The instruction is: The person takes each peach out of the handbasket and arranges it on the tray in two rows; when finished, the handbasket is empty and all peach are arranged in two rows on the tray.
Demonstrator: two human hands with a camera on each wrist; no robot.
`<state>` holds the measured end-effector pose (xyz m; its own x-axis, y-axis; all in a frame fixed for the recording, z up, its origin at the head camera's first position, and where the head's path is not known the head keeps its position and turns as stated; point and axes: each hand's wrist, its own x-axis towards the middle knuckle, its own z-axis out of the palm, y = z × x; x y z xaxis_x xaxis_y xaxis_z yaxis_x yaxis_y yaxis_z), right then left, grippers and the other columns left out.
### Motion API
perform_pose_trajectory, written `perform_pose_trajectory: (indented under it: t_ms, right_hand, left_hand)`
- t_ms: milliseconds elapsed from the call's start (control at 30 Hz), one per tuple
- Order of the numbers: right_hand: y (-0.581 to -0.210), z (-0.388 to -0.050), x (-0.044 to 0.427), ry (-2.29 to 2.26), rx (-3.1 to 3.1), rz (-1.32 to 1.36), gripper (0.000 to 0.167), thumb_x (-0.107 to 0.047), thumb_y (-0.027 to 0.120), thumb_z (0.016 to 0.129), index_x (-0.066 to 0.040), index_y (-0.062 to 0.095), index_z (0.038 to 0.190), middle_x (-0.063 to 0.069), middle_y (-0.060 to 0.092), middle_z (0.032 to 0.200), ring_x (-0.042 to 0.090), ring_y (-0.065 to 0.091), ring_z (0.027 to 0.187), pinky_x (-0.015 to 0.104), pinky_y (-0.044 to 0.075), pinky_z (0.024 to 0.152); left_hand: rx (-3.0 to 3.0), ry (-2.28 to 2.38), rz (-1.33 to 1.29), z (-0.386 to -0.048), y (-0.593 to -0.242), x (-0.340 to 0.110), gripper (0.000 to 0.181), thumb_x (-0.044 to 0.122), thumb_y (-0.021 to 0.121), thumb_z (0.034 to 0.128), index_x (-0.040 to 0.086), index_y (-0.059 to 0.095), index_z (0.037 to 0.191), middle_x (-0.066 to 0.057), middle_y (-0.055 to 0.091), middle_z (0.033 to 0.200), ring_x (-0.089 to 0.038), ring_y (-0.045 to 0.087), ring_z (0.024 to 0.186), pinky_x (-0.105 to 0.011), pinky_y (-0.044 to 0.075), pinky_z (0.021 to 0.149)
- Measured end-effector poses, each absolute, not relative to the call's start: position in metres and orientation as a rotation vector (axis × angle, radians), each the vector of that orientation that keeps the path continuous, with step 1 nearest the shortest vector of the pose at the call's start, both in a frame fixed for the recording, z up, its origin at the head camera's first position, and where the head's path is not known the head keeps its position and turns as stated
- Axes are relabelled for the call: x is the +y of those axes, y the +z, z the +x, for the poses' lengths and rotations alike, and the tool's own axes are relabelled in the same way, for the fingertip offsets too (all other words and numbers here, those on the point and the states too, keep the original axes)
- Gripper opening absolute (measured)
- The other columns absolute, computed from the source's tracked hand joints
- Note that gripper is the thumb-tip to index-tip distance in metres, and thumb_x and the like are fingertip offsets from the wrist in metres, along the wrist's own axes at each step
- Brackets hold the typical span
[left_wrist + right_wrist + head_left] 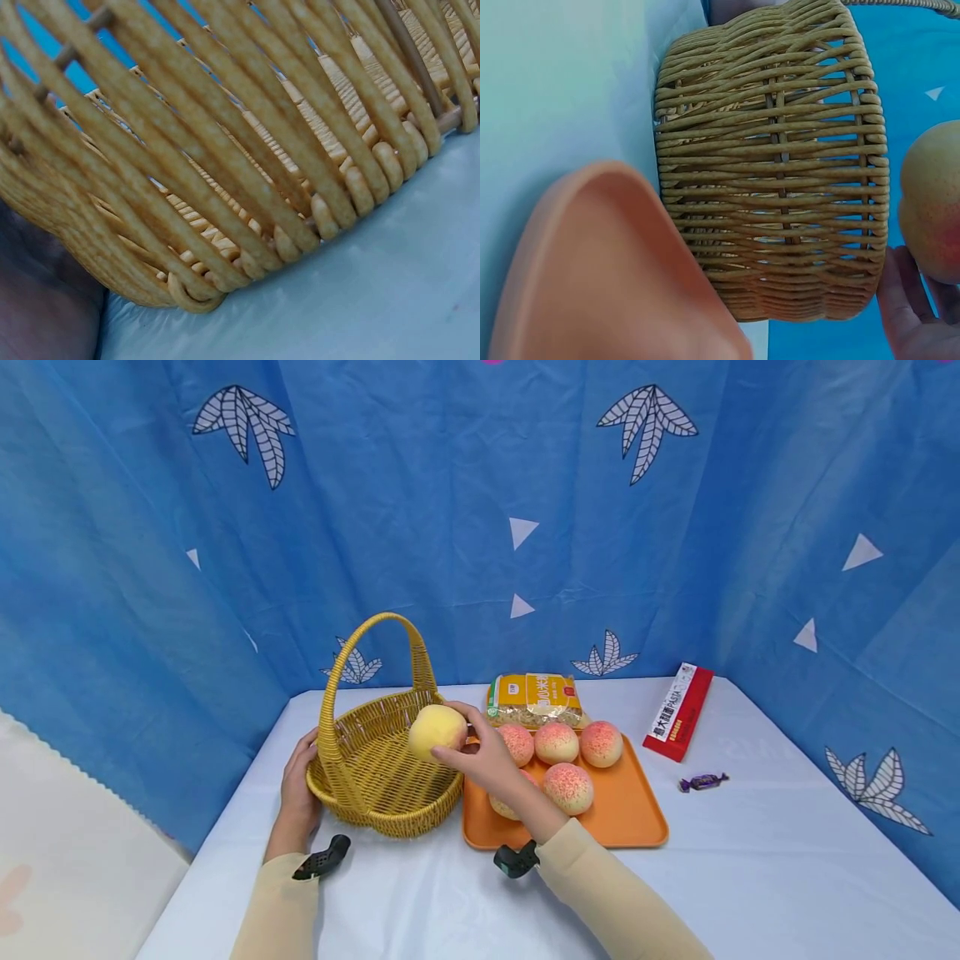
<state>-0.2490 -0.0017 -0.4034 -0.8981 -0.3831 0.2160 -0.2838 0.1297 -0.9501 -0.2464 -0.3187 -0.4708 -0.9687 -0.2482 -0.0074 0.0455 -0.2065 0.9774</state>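
Observation:
A yellow wicker basket (412, 822) with a tall arched handle stands at the left of the table. My left hand (297, 789) holds its left side near the rim; part of that hand is hidden behind the handle's base. In the left wrist view the woven basket wall (247, 165) fills most of the picture. My right hand (480, 752) grips a pale yellow peach (435, 732) between thumb and fingers, above the basket's right rim. In the right wrist view the peach (937, 199) shows a pink blush, with fingers (911, 307) under it.
Right of the basket, an orange tray (622, 822) bears several pink-speckled peaches (567, 788). Behind it lies a yellow-labelled bag of grain (536, 697). Farther right are a red and white pasta packet (678, 714) and a purple wrapped candy (703, 782). Blue curtains (450, 510) surround the table.

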Motion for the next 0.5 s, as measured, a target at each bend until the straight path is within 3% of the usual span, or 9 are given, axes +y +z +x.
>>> perform_pose_trajectory:
  t_ms: [333,500]
  right_hand:
    - [-0.401,-0.243,0.01,-1.936,2.305,-0.621,0.066,-0.032,0.078,0.086,-0.041,0.045,0.143,0.005,0.053,0.132,0.021,0.057,0.105,0.033,0.055,0.083]
    - [-0.401,-0.242,0.015,-1.931,2.327,-0.635,0.067,-0.032,0.078,0.087,-0.036,0.045,0.145,0.004,0.053,0.132,0.022,0.056,0.104,0.033,0.053,0.085]
  left_hand:
    - [-1.852,-2.287,0.242,-0.247,-0.47,-0.318,0.045,0.035,0.037,0.1071,0.028,0.042,0.151,0.011,0.041,0.149,0.001,0.047,0.125,-0.009,0.043,0.095]
    - [-1.863,-2.276,0.259,-0.248,-0.472,-0.318,0.045,0.036,0.037,0.1066,0.029,0.042,0.151,0.009,0.039,0.152,0.0,0.045,0.127,-0.009,0.042,0.096]
